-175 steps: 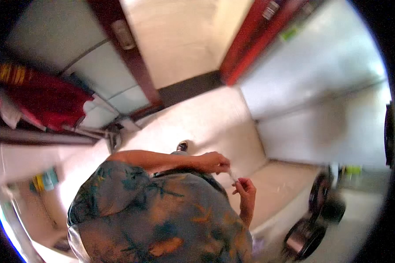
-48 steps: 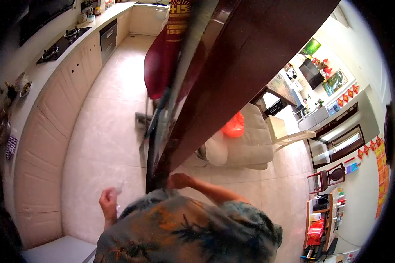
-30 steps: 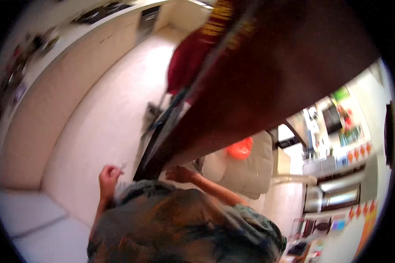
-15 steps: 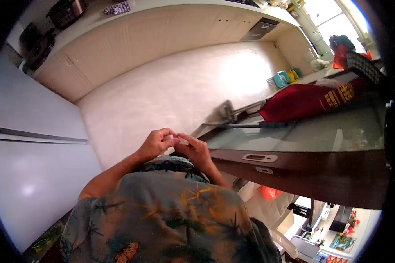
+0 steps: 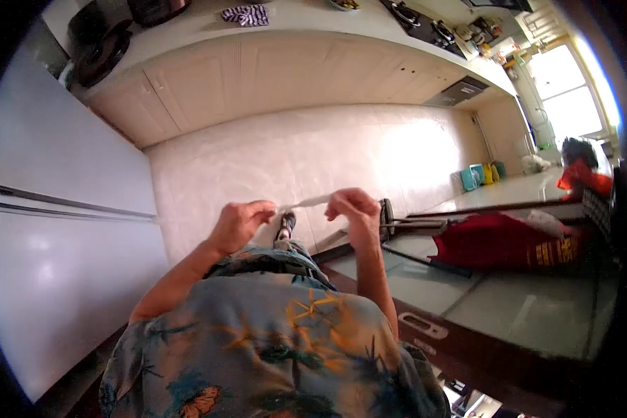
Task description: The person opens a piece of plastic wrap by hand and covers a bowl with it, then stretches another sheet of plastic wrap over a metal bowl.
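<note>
Cream cabinets (image 5: 209,80) curved across the top of the view, with a pale floor (image 5: 258,157) stretching before them. At the left stood a white refrigerator (image 5: 63,258); at the right, a dark-framed glass door (image 5: 515,317) slanted away. Below spread the wearer's patterned shirt (image 5: 272,348), and a maroon cloth (image 5: 484,240) with yellow lettering showed near the door. Both forearms reached out over the floor. The left hand (image 5: 240,224) was half curled, thumb and fingertips drawn close together; the right hand (image 5: 357,210) had its fingers folded inward in a tight pinch. Between the hands, low down, showed a dark shoe (image 5: 287,221). Smallest was a thin whitish strip (image 5: 310,202), pinched by the right fingers and stretching across towards the left fingertips, where blur left it impossible to tell whether they gripped it.
</note>
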Demonstrator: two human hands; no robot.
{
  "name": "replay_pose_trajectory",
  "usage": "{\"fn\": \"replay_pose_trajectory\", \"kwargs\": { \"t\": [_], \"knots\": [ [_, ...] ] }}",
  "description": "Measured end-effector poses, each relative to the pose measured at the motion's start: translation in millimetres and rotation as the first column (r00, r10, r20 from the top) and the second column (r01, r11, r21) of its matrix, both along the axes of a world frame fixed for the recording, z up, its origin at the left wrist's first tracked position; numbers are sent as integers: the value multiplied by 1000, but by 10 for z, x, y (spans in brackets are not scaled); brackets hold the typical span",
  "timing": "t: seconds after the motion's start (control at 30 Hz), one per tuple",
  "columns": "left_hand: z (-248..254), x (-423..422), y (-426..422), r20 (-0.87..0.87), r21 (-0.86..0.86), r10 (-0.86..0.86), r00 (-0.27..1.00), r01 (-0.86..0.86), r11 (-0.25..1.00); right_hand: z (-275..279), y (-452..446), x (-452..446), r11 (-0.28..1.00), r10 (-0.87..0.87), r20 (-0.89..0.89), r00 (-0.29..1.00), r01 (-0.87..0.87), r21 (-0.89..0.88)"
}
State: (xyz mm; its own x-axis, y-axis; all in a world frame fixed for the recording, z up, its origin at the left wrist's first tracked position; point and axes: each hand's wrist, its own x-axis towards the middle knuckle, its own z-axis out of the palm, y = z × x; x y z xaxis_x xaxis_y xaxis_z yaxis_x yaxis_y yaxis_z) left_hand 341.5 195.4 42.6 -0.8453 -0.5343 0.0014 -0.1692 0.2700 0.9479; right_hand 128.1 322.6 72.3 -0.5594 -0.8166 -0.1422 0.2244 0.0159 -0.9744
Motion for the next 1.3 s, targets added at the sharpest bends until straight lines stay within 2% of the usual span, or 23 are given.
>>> {"fn": "replay_pose_trajectory", "kwargs": {
  "t": [0.03,0.07,0.13,0.2,0.23,0.3,0.33,0.4,0.43,0.47,0.5,0.53,0.6,0.67,0.73,0.83,0.9,0.93,1.0,1.23,1.3],
  "knots": [
    [-7,-53,-124,4,-226,89,996,-86,970,12,-114,-128,999,-36,23,999,36,6],
    [5,-121,-228,-6,-437,178,984,-163,884,-27,-214,-283,998,-27,53,998,30,-52],
    [109,-339,-449,69,-496,281,957,-211,842,-32,-464,-570,997,-14,113,994,23,-80],
    [132,-570,-590,-54,-600,438,897,-380,704,-87,-683,-844,996,19,146,989,-7,-84],
    [130,-716,-701,-36,-594,462,886,-391,703,-72,-847,-982,992,54,172,984,-34,-121],
    [180,-1008,-889,-190,-498,536,823,-551,669,-8,-1063,-1259,976,144,163,976,-112,-188],
    [237,-1136,-980,-189,-503,553,812,-563,655,29,-1179,-1362,972,165,166,972,-133,-193],
    [403,-1362,-1138,-245,-301,552,797,-604,738,82,-1361,-1563,961,218,259,941,-161,-225],
    [465,-1459,-1196,-240,-299,565,789,-614,731,73,-1433,-1671,957,242,299,923,-177,-230],
    [517,-1564,-1294,-164,34,601,782,-605,796,65,-1551,-1776,957,250,305,919,-186,-223],
    [548,-1636,-1343,-81,368,613,786,-548,751,63,-1638,-1837,963,246,253,936,-205,-177],
    [569,-1711,-1384,-70,371,621,780,-558,742,59,-1727,-1902,966,245,200,949,-221,-132],
    [600,-1834,-1504,-173,668,688,704,-429,607,21,-1881,-2024,959,274,157,949,-257,-121],
    [504,-1857,-1527,-197,709,699,687,-393,586,-13,-1888,-2049,953,296,119,948,-285,-104],
    [459,-1956,-1678,-211,749,706,676,-352,561,-23,-2035,-2134,966,248,41,968,-243,-91],
    [461,-2209,-1962,-220,781,714,664,-319,537,-42,-2290,-2314,974,220,42,975,-218,-63],
    [474,-2369,-2220,-204,843,745,635,-274,464,-14,-2531,-2417,977,209,22,978,-207,-58],
    [442,-2402,-2302,-201,844,733,650,-265,466,-11,-2560,-2432,978,202,3,979,-202,-51],
    [376,-2470,-2503,-277,863,690,669,-143,485,-28,-2638,-2471,979,200,-18,980,-200,-47],
    [379,-2800,-3356,-319,859,588,743,-36,510,52,-3237,-2577,986,168,-68,984,-169,-10],
    [387,-2899,-3497,-316,882,594,740,-1,471,38,-3380,-2601,985,174,-69,982,-174,5]
  ]
}}
